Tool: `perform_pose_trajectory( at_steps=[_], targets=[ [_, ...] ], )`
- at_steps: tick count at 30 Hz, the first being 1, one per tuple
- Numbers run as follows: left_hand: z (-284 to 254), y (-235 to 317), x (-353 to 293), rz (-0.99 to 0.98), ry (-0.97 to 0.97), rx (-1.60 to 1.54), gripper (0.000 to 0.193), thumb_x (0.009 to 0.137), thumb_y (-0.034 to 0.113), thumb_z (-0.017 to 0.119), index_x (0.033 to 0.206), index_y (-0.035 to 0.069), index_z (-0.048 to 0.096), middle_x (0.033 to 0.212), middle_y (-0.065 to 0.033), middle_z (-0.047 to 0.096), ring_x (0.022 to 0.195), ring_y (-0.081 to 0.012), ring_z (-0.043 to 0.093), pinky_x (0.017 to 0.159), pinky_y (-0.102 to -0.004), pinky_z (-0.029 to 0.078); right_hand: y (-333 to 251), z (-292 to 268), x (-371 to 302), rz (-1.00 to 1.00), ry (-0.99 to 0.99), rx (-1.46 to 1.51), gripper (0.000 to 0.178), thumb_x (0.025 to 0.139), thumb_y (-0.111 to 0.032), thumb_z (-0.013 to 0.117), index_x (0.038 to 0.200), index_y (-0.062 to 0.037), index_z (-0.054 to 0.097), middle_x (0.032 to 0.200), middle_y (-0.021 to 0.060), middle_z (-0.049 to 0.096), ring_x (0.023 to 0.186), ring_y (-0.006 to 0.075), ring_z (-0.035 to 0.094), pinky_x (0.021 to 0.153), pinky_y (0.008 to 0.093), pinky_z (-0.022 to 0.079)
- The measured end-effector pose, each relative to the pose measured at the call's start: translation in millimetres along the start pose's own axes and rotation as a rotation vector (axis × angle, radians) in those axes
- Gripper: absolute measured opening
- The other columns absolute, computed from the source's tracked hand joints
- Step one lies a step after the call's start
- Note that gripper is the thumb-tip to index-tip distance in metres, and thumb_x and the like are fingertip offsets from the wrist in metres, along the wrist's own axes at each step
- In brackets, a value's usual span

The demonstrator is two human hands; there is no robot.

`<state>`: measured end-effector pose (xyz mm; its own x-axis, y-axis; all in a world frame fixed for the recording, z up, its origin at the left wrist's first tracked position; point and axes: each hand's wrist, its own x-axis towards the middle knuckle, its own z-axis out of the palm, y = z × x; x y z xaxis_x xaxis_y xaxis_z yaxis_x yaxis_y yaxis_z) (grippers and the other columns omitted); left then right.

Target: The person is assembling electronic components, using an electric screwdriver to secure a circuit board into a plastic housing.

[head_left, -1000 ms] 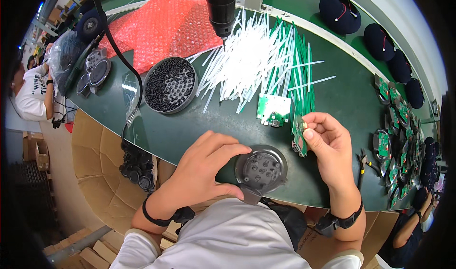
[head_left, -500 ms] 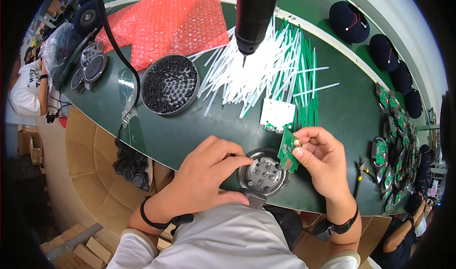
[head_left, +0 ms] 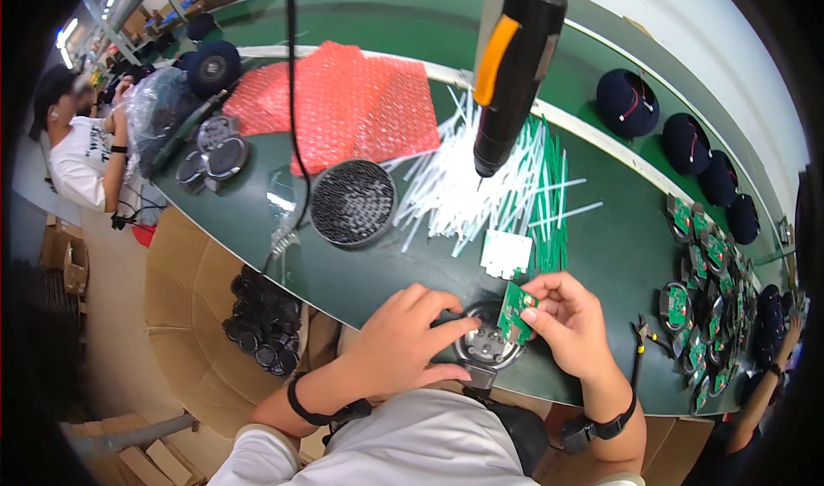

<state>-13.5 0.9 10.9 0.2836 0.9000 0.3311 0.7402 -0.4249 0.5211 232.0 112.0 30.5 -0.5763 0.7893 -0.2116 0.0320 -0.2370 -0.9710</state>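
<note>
The person's right hand (head_left: 571,323) pinches a small green circuit board (head_left: 515,312) between thumb and fingertips, holding it tilted just above a round dark metal housing (head_left: 487,345) that sits at the near edge of the green work table (head_left: 618,254). The left hand (head_left: 403,340) lies over the housing's left side, fingers closed loosely around its rim and steadying it. Both wrists wear dark bands. Just beyond the hands, a small white square card (head_left: 505,254) lies flat on the table. Farther in, a loose pile of thin white and green plastic sticks (head_left: 498,185) spreads across the middle of the table, and an electric screwdriver (head_left: 513,69), black with an orange stripe, hangs tip down above them. To the left of the sticks stands a round black tray of small parts (head_left: 353,202), and behind it, toward the far edge, lie sheets of red bubble wrap (head_left: 343,100). Along the right end of the table sit more green circuit boards in round housings (head_left: 699,306), and dark dome-shaped covers (head_left: 661,121) line the far right edge. At the table's far left end, another person in a white shirt (head_left: 73,155) works.
</note>
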Motion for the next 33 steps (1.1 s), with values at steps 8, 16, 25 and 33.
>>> perform_pose_trajectory(
  at_steps=[8,16,25,33],
  targets=[
    [-6.3,12.6,-6.4,-0.012,-0.03,-0.041,0.057,0.08,0.057,0.081,0.117,0.015,0.073,0.125,-0.0083,0.061,0.102,-0.0277,0.059,0.089,-0.0428,0.046,8.6,0.6,-4.6,-0.171,-0.076,-0.255,0.027,0.095,0.004,0.072,0.119,0.0052,0.061,0.103,0.0098,0.073,0.091,0.0115,0.071,0.078,0.0257,0.058],
    [-3.1,18.7,-20.1,-0.042,0.058,-0.144,0.053,0.072,0.036,0.092,0.113,0.012,0.069,0.124,-0.0081,0.06,0.114,-0.0299,0.057,0.097,-0.0427,0.043,17.2,-5.2,-4.2,-0.196,-0.056,-0.056,0.026,0.097,0.006,0.067,0.121,0.0047,0.057,0.109,0.0103,0.067,0.098,0.0166,0.069,0.086,0.0312,0.057],
    [-78.7,-36.4,-48.4,-0.25,0.292,-0.14,0.046,0.071,0.022,0.094,0.11,0.009,0.073,0.111,-0.0096,0.067,0.103,-0.029,0.064,0.093,-0.0413,0.051,12.7,-4.7,3.1,-0.158,-0.01,-0.004,0.024,0.1,-0.005,0.07,0.119,0.0024,0.057,0.101,0.0093,0.068,0.084,0.0166,0.069,0.076,0.0306,0.056],
    [-187.6,-221.5,-79.0,-0.752,0.587,0.76,0.053,0.071,0.022,0.093,0.119,0.011,0.075,0.125,-0.0098,0.07,0.116,-0.0328,0.063,0.1,-0.0455,0.05,8.6,5.5,6.6,-0.118,-0.022,-0.018,0.019,0.099,-0.005,0.067,0.116,-0.0007,0.059,0.098,0.0042,0.068,0.081,0.0117,0.066,0.069,0.0256,0.052]
  ],
)
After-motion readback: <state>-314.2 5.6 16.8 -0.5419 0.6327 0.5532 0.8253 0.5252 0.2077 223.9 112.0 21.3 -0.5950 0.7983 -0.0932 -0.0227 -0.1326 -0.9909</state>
